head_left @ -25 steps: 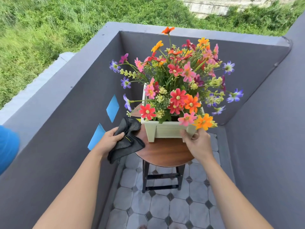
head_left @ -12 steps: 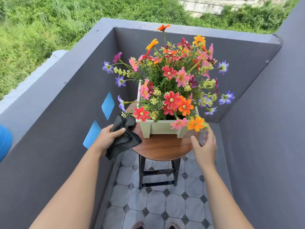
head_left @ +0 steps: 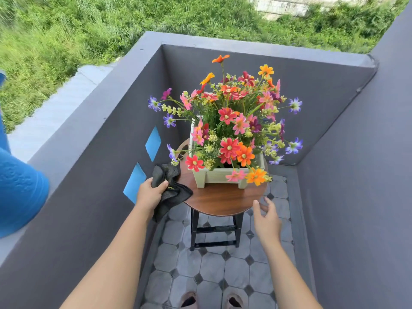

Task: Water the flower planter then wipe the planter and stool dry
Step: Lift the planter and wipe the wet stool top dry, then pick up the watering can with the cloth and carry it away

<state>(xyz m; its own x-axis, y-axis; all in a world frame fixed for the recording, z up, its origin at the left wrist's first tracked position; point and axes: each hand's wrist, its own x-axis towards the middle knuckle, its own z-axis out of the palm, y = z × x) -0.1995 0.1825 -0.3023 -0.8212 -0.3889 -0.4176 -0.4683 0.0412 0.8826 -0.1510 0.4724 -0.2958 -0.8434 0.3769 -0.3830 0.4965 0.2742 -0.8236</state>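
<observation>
A pale green planter (head_left: 219, 176) full of colourful flowers (head_left: 231, 123) stands on a round wooden stool (head_left: 219, 200) with black legs. My left hand (head_left: 150, 194) grips a dark grey cloth (head_left: 171, 192) that rests against the stool's left edge, just left of the planter. My right hand (head_left: 266, 218) hovers off the stool's right front edge with its fingers spread and nothing in it, clear of the planter.
Grey parapet walls (head_left: 107, 166) enclose the narrow tiled balcony floor (head_left: 214, 270) on three sides. A blue vessel (head_left: 20, 190) stands on the left wall's ledge. Blue diamond openings (head_left: 153, 143) pierce the left wall. My feet (head_left: 209, 301) show at the bottom.
My right hand let go of the planter's front right corner and drew back to the stool's right edge. My left hand kept hold of the cloth. My head moved back.
</observation>
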